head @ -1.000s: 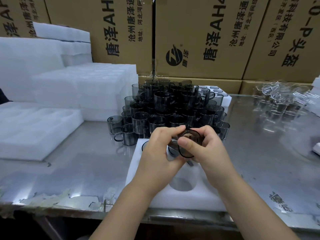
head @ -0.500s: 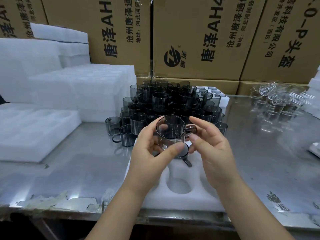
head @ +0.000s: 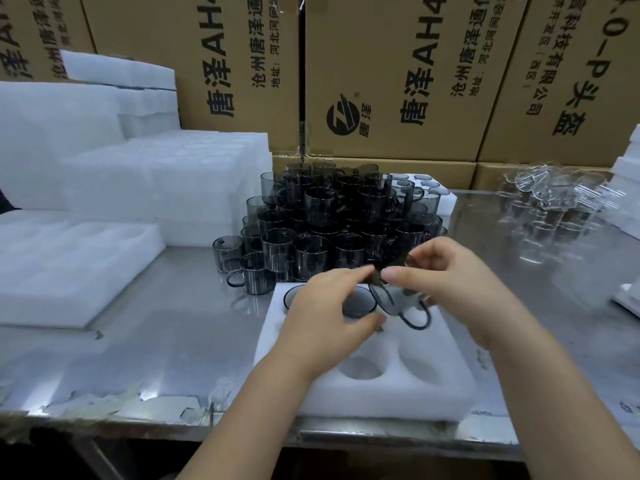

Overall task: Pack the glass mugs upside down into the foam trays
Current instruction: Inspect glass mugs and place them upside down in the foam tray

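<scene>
A white foam tray point(head: 398, 389) lies on the steel table in front of me. Two smoky glass mugs sit upside down in its far left pockets, one point(head: 360, 304) half behind my fingers, the other point(head: 292, 294) at the corner. Its two near pockets hold nothing. My right hand point(head: 450, 282) grips another smoky mug point(head: 389, 297), tilted over the tray's far right side with its handle pointing down toward me. My left hand point(head: 322, 317) pinches the same mug's left side between fingertips and thumb. Behind the tray stands a dense pile of smoky mugs point(head: 332, 216).
Stacks of foam trays point(head: 166, 178) and one open tray point(head: 69, 265) fill the left of the table. A filled foam tray point(head: 440, 199) sits behind the pile. Clear glassware point(head: 547, 202) lies at the back right. Cardboard boxes point(head: 398, 81) wall off the rear.
The mug was held upright above the tray in both hands. It has tipped over and dropped lower toward the tray's far right side, with the handle swung down.
</scene>
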